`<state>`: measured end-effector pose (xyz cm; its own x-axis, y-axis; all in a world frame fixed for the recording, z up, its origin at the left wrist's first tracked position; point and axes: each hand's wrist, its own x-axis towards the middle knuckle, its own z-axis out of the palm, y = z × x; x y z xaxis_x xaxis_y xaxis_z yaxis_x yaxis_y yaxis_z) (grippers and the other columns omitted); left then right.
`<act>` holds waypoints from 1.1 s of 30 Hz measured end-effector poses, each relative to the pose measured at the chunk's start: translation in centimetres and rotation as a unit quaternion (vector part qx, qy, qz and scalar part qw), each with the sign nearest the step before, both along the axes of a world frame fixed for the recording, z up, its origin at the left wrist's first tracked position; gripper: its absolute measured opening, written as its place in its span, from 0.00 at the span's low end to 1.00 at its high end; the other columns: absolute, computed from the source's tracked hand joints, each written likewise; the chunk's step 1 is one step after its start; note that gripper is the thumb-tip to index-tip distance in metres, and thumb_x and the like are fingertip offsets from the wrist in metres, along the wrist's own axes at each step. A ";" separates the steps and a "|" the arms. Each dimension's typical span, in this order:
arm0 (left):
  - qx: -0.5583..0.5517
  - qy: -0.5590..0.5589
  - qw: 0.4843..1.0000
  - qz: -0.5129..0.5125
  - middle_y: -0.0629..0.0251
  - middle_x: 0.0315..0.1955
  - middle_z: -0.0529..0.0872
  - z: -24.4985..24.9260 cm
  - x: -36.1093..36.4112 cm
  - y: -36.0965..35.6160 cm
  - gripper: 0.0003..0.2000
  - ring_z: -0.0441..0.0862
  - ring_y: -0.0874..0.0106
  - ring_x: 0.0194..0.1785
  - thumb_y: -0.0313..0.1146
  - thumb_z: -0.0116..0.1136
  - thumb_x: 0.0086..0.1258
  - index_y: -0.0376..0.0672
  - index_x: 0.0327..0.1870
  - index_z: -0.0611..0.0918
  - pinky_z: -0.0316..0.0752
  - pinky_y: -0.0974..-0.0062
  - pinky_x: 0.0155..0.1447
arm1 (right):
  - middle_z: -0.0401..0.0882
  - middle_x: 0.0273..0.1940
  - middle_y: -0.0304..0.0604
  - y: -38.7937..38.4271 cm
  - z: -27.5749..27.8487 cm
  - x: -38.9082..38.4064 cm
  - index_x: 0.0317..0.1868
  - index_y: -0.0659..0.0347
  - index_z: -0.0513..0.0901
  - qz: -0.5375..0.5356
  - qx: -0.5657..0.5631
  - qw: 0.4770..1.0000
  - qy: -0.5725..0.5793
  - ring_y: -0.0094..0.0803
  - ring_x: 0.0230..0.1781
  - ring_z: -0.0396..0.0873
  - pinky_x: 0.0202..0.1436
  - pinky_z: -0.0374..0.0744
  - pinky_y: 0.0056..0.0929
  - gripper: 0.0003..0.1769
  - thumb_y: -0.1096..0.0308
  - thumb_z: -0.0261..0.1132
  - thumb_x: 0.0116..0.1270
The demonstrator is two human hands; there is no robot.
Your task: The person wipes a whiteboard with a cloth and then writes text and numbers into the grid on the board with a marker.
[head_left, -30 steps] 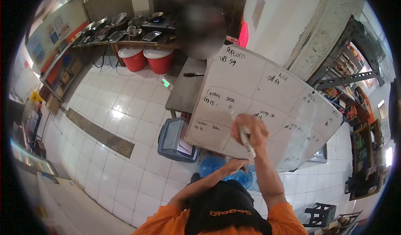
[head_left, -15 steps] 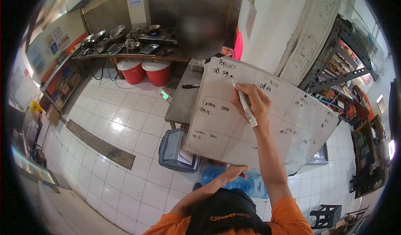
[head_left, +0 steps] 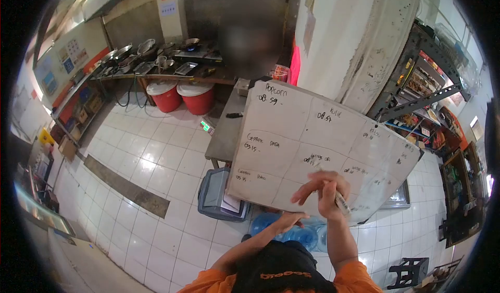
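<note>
A whiteboard (head_left: 276, 121) leans before me, divided into boxes with handwritten words and times such as "Popcorn 08.59" and "Geprek Dada". In my right hand (head_left: 325, 191) is a white-barrelled marker (head_left: 342, 204), its back end sticking out below the palm. The hand is over the lower middle of the board, thumb and some fingers stretched out to the left. My left hand (head_left: 290, 221) is just below the board's bottom edge, above blue water jugs (head_left: 299, 236), with its fingers loosely apart and nothing visible in them.
A metal table (head_left: 224, 136) with a black marker (head_left: 234, 115) stands left of the board. Below is a grey lidded bin (head_left: 212, 191). Two red buckets (head_left: 196, 99) sit under a cooking counter with pans (head_left: 147, 46). A blurred person (head_left: 250, 43) is behind the board; shelving (head_left: 427, 102) is at right.
My right hand has moved down from beside the "Popcorn" box to the board's lower middle, still with the marker. A short dash now follows "08.59". My left hand stays near the bottom edge.
</note>
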<state>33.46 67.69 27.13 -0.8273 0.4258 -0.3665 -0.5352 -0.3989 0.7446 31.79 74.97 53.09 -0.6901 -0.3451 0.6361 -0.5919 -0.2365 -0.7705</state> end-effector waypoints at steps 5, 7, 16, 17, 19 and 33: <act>0.001 0.007 1.000 -0.027 0.66 0.44 0.81 -1.4 -0.2 0.0 0.17 0.80 0.72 0.43 0.32 0.69 0.64 0.40 0.52 0.80 0.81 0.71 0.34 | 0.74 0.59 0.76 0.1 -1.9 1.6 0.70 0.70 0.60 0.233 -0.190 0.930 -0.210 0.68 0.59 0.77 0.60 0.79 0.63 0.40 0.42 0.56 0.75; 0.001 0.008 0.999 -0.041 0.66 0.44 0.81 -1.7 -0.2 -0.1 0.17 0.80 0.72 0.43 0.32 0.69 0.64 0.40 0.52 0.80 0.81 0.71 0.34 | 0.71 0.63 0.74 -1.0 -1.4 2.2 0.73 0.62 0.58 0.268 -0.247 0.906 -0.216 0.68 0.64 0.72 0.65 0.70 0.71 0.41 0.37 0.50 0.75; -0.008 0.013 0.998 -0.056 0.66 0.43 0.81 -2.4 0.0 -0.4 0.17 0.81 0.72 0.41 0.32 0.70 0.64 0.40 0.51 0.80 0.81 0.71 0.34 | 0.60 0.73 0.67 -1.2 -0.2 2.2 0.79 0.44 0.53 0.297 -0.370 0.818 -0.325 0.73 0.74 0.54 0.71 0.58 0.80 0.33 0.74 0.39 0.75; -0.008 0.013 0.998 -0.055 0.66 0.43 0.81 -2.5 0.0 -0.4 0.17 0.81 0.72 0.41 0.32 0.70 0.64 0.40 0.51 0.80 0.81 0.71 0.34 | 0.60 0.73 0.67 -1.3 -0.1 2.4 0.79 0.41 0.54 0.280 -0.375 0.817 -0.337 0.74 0.74 0.53 0.71 0.58 0.80 0.37 0.81 0.38 0.72; -0.009 0.014 0.998 -0.053 0.66 0.43 0.81 -2.4 0.0 -0.4 0.17 0.81 0.72 0.41 0.33 0.70 0.64 0.40 0.51 0.80 0.81 0.71 0.34 | 0.57 0.74 0.67 -1.1 -0.8 2.1 0.71 0.42 0.66 0.290 -0.374 0.823 -0.316 0.75 0.73 0.53 0.70 0.58 0.82 0.38 0.88 0.36 0.67; -0.017 0.020 0.998 -0.058 0.67 0.42 0.81 -2.9 0.7 -0.2 0.16 0.81 0.72 0.38 0.34 0.70 0.63 0.40 0.50 0.81 0.80 0.72 0.34 | 0.75 0.19 0.39 -1.2 -2.8 0.8 0.33 0.57 0.72 0.312 -0.415 0.825 -0.225 0.44 0.40 0.83 0.60 0.73 0.66 0.13 0.61 0.62 0.74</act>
<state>34.11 67.45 24.20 -0.7869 0.5085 -0.3497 -0.5463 -0.3102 0.7781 32.60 73.76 50.30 -0.7741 -0.2973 0.5588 0.1462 -0.9429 -0.2992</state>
